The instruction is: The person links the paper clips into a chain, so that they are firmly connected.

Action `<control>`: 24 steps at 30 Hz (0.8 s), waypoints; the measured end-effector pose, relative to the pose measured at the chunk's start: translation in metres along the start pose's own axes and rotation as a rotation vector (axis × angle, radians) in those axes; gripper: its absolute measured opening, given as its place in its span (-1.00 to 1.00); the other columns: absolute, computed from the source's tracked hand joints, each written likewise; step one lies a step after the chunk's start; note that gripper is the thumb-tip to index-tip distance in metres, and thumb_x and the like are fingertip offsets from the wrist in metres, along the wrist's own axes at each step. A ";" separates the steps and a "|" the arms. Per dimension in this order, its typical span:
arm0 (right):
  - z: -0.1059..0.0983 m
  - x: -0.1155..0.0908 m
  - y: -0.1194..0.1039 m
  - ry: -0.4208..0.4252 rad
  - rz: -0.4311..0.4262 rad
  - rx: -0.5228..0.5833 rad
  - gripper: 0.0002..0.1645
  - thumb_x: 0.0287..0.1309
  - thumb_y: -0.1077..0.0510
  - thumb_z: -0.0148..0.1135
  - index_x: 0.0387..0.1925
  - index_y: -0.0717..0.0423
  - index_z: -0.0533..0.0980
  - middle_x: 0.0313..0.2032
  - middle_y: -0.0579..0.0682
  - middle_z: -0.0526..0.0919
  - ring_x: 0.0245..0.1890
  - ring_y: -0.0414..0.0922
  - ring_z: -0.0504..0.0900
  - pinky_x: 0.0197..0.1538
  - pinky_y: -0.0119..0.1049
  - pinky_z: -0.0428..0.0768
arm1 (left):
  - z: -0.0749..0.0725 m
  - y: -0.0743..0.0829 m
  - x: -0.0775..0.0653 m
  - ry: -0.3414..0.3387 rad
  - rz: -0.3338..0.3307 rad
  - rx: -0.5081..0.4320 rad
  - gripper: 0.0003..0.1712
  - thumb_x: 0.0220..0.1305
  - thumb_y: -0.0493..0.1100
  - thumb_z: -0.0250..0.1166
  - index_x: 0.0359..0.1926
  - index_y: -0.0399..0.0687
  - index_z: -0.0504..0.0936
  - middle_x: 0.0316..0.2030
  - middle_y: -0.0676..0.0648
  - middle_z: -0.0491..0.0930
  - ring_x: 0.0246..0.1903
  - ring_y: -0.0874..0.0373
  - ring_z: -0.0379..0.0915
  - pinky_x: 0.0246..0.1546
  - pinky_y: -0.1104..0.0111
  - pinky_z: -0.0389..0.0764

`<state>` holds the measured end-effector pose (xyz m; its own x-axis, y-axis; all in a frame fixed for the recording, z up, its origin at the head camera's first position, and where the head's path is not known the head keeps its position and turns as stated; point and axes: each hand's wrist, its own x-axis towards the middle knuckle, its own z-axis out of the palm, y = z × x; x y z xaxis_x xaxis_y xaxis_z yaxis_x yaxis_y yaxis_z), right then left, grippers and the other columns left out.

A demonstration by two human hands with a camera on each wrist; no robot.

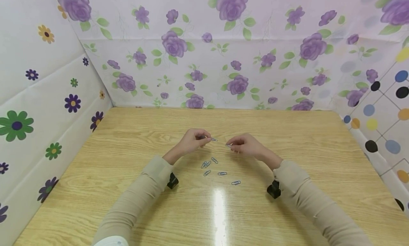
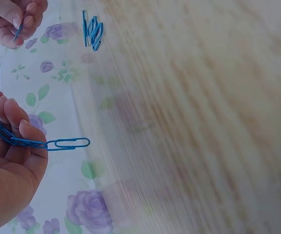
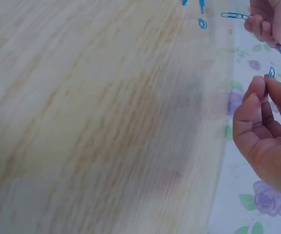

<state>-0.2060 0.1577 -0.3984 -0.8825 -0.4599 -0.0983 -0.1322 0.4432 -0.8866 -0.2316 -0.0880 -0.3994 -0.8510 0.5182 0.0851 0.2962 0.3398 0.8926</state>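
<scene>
My left hand (image 1: 193, 141) pinches one end of a short chain of linked blue paper clips (image 2: 28, 142) between thumb and forefinger. One clip sticks up past the fingertips; the rest of the chain lies across the curled fingers and its last clip hangs out beyond them. Facing it a small gap away, my right hand (image 1: 245, 145) pinches a single blue paper clip (image 3: 271, 72), its looped end showing above the fingertips. Both hands are raised above the table. Below and between them, several loose blue paper clips (image 1: 222, 173) lie scattered on the wood.
The wooden table (image 1: 127, 157) has a glossy top with a bright reflection near the front. A purple-flowered sheet (image 1: 179, 68) hangs behind it, with patterned sheets at the left and right. Black wrist cameras (image 1: 273, 190) sit beneath both beige sleeves.
</scene>
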 end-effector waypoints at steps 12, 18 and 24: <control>-0.001 0.004 -0.017 0.097 0.029 0.111 -0.81 0.16 0.27 0.16 -0.27 0.37 0.53 -0.36 0.31 0.58 -0.31 0.22 0.54 -0.21 -0.01 0.55 | 0.000 0.034 -0.013 -0.015 0.021 0.013 -0.83 0.25 -0.33 0.14 -0.26 -0.40 0.58 -0.57 -0.19 0.49 -0.47 -0.36 0.32 -0.62 0.46 0.31; 0.002 0.007 -0.032 0.102 0.055 0.141 -0.82 0.17 0.28 0.13 -0.28 0.38 0.53 -0.46 0.17 0.59 -0.42 0.07 0.56 -0.25 -0.09 0.56 | 0.002 0.016 -0.004 -0.017 0.025 0.016 -0.81 0.24 -0.29 0.17 -0.26 -0.40 0.58 -0.54 -0.23 0.50 -0.50 -0.31 0.36 -0.62 0.47 0.33; 0.009 0.020 -0.029 0.117 0.103 0.192 -0.82 0.16 0.28 0.12 -0.29 0.38 0.54 -0.47 0.09 0.59 -0.39 0.08 0.58 -0.19 -0.01 0.55 | 0.005 0.000 0.003 -0.007 0.062 0.051 -0.80 0.24 -0.22 0.19 -0.29 -0.34 0.61 -0.48 -0.35 0.52 -0.56 -0.17 0.39 -0.64 0.44 0.35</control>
<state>-0.2159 0.1285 -0.3788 -0.9346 -0.3228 -0.1495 0.0394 0.3238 -0.9453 -0.2321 -0.0822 -0.4009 -0.8272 0.5451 0.1367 0.3705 0.3462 0.8619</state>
